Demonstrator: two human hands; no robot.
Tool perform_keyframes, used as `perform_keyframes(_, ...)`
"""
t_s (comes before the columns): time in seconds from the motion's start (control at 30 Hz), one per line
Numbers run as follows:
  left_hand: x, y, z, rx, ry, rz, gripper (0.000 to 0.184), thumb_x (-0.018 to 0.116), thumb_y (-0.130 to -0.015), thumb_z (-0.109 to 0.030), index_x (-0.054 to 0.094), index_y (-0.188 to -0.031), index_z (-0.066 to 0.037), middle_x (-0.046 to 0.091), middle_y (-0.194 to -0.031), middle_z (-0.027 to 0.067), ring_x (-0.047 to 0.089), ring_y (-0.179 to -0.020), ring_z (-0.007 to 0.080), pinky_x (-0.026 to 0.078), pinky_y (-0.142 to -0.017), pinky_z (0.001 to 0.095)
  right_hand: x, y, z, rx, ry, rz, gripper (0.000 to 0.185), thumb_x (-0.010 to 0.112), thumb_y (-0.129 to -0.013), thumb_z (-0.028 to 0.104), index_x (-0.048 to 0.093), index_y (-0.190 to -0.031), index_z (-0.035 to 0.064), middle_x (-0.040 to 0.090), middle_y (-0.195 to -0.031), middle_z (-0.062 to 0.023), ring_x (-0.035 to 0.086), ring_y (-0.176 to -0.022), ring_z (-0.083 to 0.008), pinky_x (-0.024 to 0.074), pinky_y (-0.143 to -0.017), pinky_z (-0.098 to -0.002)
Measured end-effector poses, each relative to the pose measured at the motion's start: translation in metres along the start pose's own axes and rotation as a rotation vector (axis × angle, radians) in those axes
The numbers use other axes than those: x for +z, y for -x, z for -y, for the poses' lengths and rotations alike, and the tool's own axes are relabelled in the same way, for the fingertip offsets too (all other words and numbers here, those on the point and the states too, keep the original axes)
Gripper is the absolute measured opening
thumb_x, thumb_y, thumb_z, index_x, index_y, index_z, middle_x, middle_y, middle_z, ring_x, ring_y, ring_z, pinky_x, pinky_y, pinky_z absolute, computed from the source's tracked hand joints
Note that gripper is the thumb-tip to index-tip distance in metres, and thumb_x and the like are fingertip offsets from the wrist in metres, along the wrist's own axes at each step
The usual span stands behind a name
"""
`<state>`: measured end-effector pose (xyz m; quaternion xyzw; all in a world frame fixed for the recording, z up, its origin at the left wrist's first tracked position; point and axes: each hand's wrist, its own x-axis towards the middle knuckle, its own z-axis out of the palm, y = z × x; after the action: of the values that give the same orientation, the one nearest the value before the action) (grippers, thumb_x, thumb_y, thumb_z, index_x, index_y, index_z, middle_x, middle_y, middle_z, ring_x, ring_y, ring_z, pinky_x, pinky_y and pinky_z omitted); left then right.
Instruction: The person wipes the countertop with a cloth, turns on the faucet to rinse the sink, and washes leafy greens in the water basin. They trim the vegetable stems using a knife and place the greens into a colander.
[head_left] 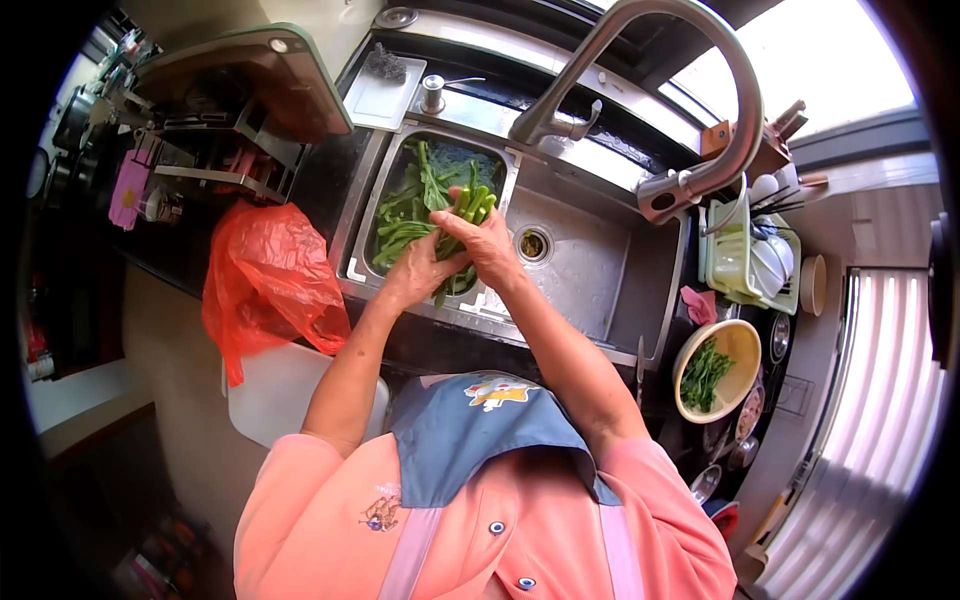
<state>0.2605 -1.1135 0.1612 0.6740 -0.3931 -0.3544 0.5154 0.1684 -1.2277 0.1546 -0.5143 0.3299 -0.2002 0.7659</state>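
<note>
Over the left sink basin (378, 190), both my hands are closed around a bunch of leafy greens (474, 204). The cut stem ends point up and to the right, and some leaves hang below my hands. My right hand (484, 245) wraps the stems from the right. My left hand (420, 272) grips the lower part from the left, touching the right; part of its fingers is hidden. More loose leafy greens (402, 205) lie in the water of the same basin, just beyond my hands.
A steel faucet (745, 100) arches over the right basin (590, 230), which has a drain (533, 244). At right stand a yellow bowl (745, 350) of greens, a knife (641, 370) and a dish rack (730, 245). A red plastic bag (270, 280) lies at left.
</note>
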Motion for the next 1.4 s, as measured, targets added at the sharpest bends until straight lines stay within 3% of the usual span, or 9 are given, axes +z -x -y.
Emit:
perform_keyframes(0.1, -0.009, 0.006, -0.008, -0.107, -0.196, 0.134, 0.041, 0.072, -0.087, -0.025, 0.064, -0.121, -0.003, 0.073, -0.096, 0.0180, 0.072, -0.088, 0.0297, 0.054, -0.081, 0.0395, 0.000, 0.003, 0.010, -0.007, -0.236, -0.039, 0.048, 0.080, -0.088, 0.025, 0.056, -0.124, 0.0039, 0.071, -0.101, -0.0085, 0.069, -0.095, -0.0170, 0.0545, -0.086, -0.0308)
perform_keyframes(0.3, 0.003, 0.018, 0.054, -0.112, -0.405, -0.143, 0.019, 0.066, -0.089, -0.019, 0.076, -0.096, -0.005, 0.072, -0.080, 0.0183, 0.073, -0.077, 0.0313, 0.056, -0.070, 0.0389, -0.047, 0.000, 0.063, -0.370, -0.625, -0.126, 0.021, 0.069, -0.097, 0.015, 0.056, -0.112, 0.0082, 0.068, -0.091, -0.0085, 0.070, -0.083, -0.0221, 0.0602, -0.081, -0.0404)
perform_keyframes(0.67, 0.016, 0.044, 0.115, 0.104, -0.823, -0.076, 0.027, 0.065, -0.092, -0.016, 0.070, -0.116, -0.003, 0.068, -0.113, 0.0159, 0.068, -0.096, 0.0323, 0.054, -0.085, 0.0409, -0.237, 0.172, 0.141, -0.390, -0.315, -0.621, 0.027, 0.076, -0.091, 0.013, 0.059, -0.109, 0.0040, 0.069, -0.084, -0.0106, 0.072, -0.075, -0.0202, 0.0620, -0.068, -0.0342)
perform_keyframes(0.97, 0.028, 0.044, 0.105, 0.074, -0.786, -0.147, 0.027, 0.063, -0.094, -0.015, 0.069, -0.118, -0.003, 0.068, -0.111, 0.0151, 0.068, -0.093, 0.0320, 0.054, -0.083, 0.0414, -0.433, 0.349, 0.175, -0.067, 0.422, -0.981, 0.026, 0.078, -0.088, 0.016, 0.062, -0.104, 0.0026, 0.068, -0.083, -0.0051, 0.066, -0.068, -0.0147, 0.0545, -0.067, -0.0290)
perform_keyframes(1.13, 0.033, 0.045, 0.102, 0.083, -0.830, -0.166, 0.027, 0.061, -0.095, -0.018, 0.070, -0.117, -0.006, 0.069, -0.111, 0.0141, 0.068, -0.096, 0.0328, 0.054, -0.084, 0.0411, -0.517, 0.340, 0.065, 0.181, 0.922, -1.226, 0.076, 0.077, -0.084, 0.050, 0.056, -0.133, -0.0043, 0.065, -0.127, -0.0226, 0.065, -0.117, -0.0347, 0.0489, -0.101, -0.0423)
perform_keyframes(1.17, 0.031, 0.044, 0.101, 0.097, -0.846, -0.187, 0.026, 0.060, -0.095, -0.018, 0.070, -0.116, -0.006, 0.070, -0.110, 0.0137, 0.068, -0.097, 0.0332, 0.054, -0.083, 0.0412, -0.554, 0.338, 0.020, 0.336, 0.953, -1.226, 0.101, 0.071, -0.080, 0.067, 0.046, -0.147, -0.0036, 0.052, -0.146, -0.0278, 0.047, -0.139, -0.0387, 0.0372, -0.113, -0.0438)
perform_keyframes(1.23, 0.031, 0.044, 0.090, 0.059, -0.831, -0.183, 0.022, 0.062, -0.093, -0.016, 0.071, -0.110, -0.007, 0.069, -0.104, 0.0147, 0.068, -0.094, 0.0337, 0.054, -0.080, 0.0419, -0.525, 0.326, 0.022, 0.375, 0.851, -1.277, 0.107, 0.060, -0.087, 0.072, 0.034, -0.152, -0.0083, 0.040, -0.153, -0.0315, 0.039, -0.144, -0.0416, 0.0299, -0.118, -0.0450)
perform_keyframes(1.27, 0.027, 0.043, 0.096, 0.023, -0.756, -0.171, 0.022, 0.063, -0.092, -0.015, 0.071, -0.110, -0.007, 0.069, -0.105, 0.0150, 0.068, -0.094, 0.0338, 0.054, -0.080, 0.0421, -0.539, 0.324, -0.002, 0.179, 0.938, -1.376, 0.104, 0.056, -0.089, 0.073, 0.036, -0.151, -0.0085, 0.043, -0.151, -0.0327, 0.043, -0.141, -0.0431, 0.0315, -0.117, -0.0471)
perform_keyframes(1.4, 0.016, 0.032, 0.090, 0.014, -0.655, -0.219, 0.022, 0.065, -0.091, -0.013, 0.071, -0.110, -0.004, 0.069, -0.105, 0.0154, 0.068, -0.096, 0.0341, 0.054, -0.083, 0.0415, -0.465, 0.327, 0.060, 0.115, 1.168, -1.400, 0.092, 0.046, -0.094, 0.073, 0.047, -0.145, -0.0030, 0.055, -0.140, -0.0307, 0.053, -0.128, -0.0460, 0.0392, -0.109, -0.0514)
